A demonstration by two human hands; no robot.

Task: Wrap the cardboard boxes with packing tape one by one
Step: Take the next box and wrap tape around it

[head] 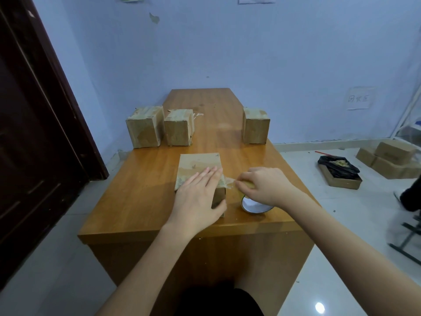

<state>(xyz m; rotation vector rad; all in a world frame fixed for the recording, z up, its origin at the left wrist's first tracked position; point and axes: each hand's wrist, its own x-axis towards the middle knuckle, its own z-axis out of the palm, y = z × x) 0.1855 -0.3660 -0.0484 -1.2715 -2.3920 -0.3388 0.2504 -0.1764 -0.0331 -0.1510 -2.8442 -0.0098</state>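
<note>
A brown cardboard box (197,164) sits near the front edge of the wooden table (141,197). My left hand (198,197) lies flat on its top with straight fingers, the thumb down its near side. Just right of the box, my right hand (264,185) grips the roll of packing tape (252,205), which stands on the table. A short strip of clear tape (230,181) stretches from the roll to the box's right edge.
Three more cardboard boxes stand further back: two at the left (145,127) (178,127) and one at the right (255,126). A dark door is at the left. On the floor at right lie stacked boxes (391,159) and a tray with a black bag (339,172).
</note>
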